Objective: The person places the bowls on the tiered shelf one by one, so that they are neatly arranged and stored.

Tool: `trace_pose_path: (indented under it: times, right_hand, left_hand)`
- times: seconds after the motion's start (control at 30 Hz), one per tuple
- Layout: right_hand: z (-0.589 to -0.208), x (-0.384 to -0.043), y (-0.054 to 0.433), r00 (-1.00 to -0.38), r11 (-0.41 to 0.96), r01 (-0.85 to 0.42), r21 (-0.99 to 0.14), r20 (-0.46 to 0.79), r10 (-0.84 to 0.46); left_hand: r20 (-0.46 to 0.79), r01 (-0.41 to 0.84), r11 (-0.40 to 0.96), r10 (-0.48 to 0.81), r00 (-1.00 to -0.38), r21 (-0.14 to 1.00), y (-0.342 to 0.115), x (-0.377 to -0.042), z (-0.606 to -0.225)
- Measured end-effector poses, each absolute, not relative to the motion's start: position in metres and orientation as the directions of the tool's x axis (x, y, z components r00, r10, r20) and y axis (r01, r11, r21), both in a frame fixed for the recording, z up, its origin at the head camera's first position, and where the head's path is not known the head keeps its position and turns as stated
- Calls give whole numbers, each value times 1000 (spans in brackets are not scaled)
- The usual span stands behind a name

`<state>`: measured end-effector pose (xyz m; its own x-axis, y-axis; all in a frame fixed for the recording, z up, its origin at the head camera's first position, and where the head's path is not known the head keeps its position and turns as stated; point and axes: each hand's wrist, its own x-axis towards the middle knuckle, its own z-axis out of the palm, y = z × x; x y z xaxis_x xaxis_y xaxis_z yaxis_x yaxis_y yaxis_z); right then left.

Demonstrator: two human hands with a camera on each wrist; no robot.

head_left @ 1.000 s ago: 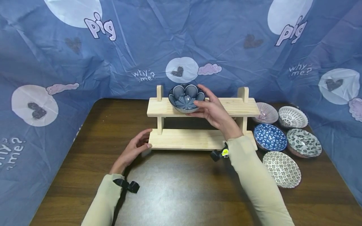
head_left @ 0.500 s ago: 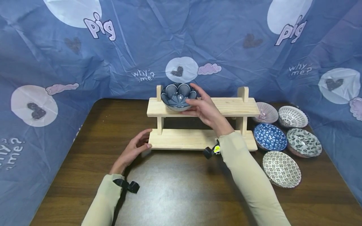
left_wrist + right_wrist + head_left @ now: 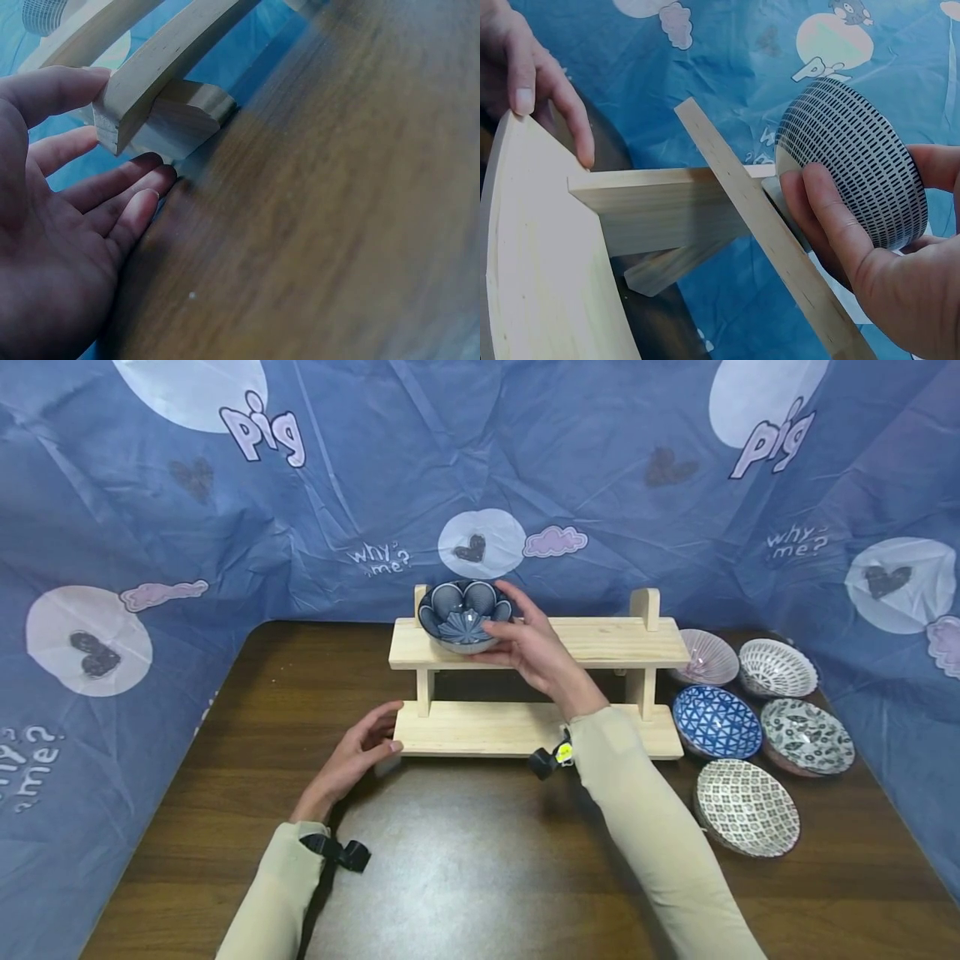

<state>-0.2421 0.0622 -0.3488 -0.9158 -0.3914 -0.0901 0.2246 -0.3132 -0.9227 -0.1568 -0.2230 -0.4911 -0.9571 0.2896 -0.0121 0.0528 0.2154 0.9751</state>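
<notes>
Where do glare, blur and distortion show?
Head: pale glare on the wooden tabletop, front centre; left wrist: tabletop grain soft, left hand in shade; right wrist: lower shelf board bows along its outer edge, dash-patterned bowl fairly sharp.

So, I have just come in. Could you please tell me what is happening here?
A person is handling a dark blue bowl at a two-level wooden rack. The right hand holds the bowl at the left end of the upper board; whether its base touches the board is hard to tell. The left hand grips the left end of the lower board. Five other patterned bowls sit on the table, right of the rack.
</notes>
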Motion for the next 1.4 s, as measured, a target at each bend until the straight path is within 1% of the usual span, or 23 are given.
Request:
trace_pose_path:
  times: [0.73,1.0,1.13,1.4]
  right_hand:
    - [-352,-249,49,-912,-335,238,-912,-91,-400]
    - [-352,-248,48,-909,-324,229,-918,-83,-409]
    - [-352,-248,48,-905,-307,238,-921,-95,-416]
    - [-353,-248,50,-891,-213,247,-945,-135,-434]
  left_hand:
    - [-21,47,231,285,-958,972,-222,-158,-491]
    - [-23,47,230,290,-957,972,-223,-158,-491]
    - [-22,48,231,290,-957,972,-223,-158,-491]
    - [-29,41,239,284,-958,970,-223,-158,-492]
